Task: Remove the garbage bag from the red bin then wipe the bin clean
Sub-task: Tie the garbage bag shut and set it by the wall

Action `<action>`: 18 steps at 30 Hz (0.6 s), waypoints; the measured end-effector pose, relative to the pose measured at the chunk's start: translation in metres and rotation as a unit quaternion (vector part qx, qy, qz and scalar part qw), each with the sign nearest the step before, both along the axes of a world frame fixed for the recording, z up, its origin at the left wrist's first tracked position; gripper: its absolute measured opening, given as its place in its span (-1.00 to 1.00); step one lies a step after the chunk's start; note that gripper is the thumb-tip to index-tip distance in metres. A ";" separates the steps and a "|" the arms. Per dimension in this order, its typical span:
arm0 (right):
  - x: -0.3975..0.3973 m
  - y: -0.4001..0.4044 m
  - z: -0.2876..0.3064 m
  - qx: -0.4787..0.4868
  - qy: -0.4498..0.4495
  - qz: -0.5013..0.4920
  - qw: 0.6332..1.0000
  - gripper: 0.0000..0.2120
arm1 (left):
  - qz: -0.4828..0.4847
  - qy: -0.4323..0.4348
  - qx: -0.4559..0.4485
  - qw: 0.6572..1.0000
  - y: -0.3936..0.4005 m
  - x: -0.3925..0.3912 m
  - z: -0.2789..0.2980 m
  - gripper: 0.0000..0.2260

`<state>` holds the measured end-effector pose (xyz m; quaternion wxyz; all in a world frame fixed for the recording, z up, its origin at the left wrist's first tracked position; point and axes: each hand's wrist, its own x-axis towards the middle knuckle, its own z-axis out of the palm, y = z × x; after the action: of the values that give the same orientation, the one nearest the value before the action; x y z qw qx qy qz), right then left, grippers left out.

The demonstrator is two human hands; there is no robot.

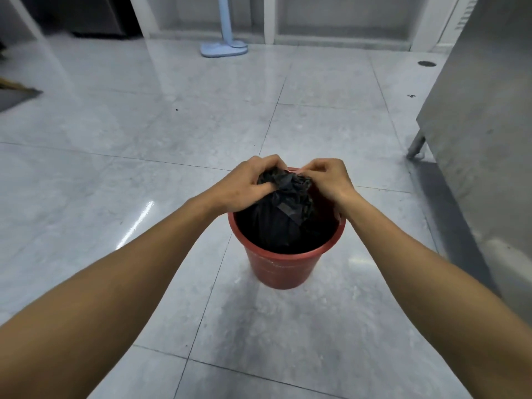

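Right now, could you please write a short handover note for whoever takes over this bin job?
Left hand: closed on the bunched top of the black garbage bag.
Right hand: also pinching the gathered bag top.
Red bin: upright on the tiled floor, bag body inside it.
Done: the bag mouth is gathered together above the rim.
Left: lift the bag out, set it aside, then wipe the bin. No cloth is in view, so one probably has to be fetched.

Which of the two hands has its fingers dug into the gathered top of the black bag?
The left hand: its fingers sink into the garbage bag, while the right hand pinches the bunched edge from above.
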<state>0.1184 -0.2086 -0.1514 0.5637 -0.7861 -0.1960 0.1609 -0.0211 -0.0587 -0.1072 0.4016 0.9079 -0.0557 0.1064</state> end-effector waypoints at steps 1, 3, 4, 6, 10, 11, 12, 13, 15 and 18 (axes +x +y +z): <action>-0.001 -0.001 0.002 -0.003 0.019 0.037 0.999 -0.92 | -0.002 0.003 -0.014 1.000 0.000 -0.001 0.001 -0.84; -0.004 -0.005 0.006 0.000 0.071 0.134 0.988 -0.82 | -0.010 0.011 -0.045 0.999 0.000 -0.002 0.001 -0.90; -0.005 -0.007 0.008 -0.003 0.093 0.181 0.979 -0.77 | -0.016 0.017 -0.057 0.998 0.000 -0.001 0.000 -0.93; -0.004 -0.010 0.010 -0.020 0.110 0.237 0.965 -0.71 | -0.028 0.029 -0.071 0.997 -0.002 0.002 0.000 -0.94; 0.000 -0.019 0.008 -0.038 0.094 0.237 0.966 -0.61 | -0.028 0.027 -0.078 0.996 -0.005 0.008 -0.001 -0.91; -0.001 -0.020 0.008 -0.040 0.083 0.223 0.971 -0.59 | -0.021 0.023 -0.080 0.996 -0.004 0.009 -0.002 -0.92; -0.002 -0.020 0.007 -0.042 0.068 0.201 0.976 -0.60 | -0.010 0.020 -0.082 0.996 -0.003 0.010 -0.005 -0.92; -0.004 -0.020 0.007 -0.042 0.053 0.174 0.982 -0.63 | 0.006 0.017 -0.084 0.996 -0.002 0.011 -0.008 -0.92; -0.005 -0.020 0.005 -0.048 0.013 0.115 0.992 -0.73 | 0.048 0.013 -0.100 0.994 0.002 0.013 -0.015 -0.93; -0.007 -0.024 -0.001 -0.120 -0.088 0.054 0.987 -0.77 | 0.113 0.014 -0.133 0.985 0.006 0.016 -0.025 -0.94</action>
<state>0.1111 -0.2324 -0.1520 0.4364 -0.8473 -0.2662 0.1441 -0.0048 -0.0527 -0.1327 0.5051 0.8481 0.0674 0.1451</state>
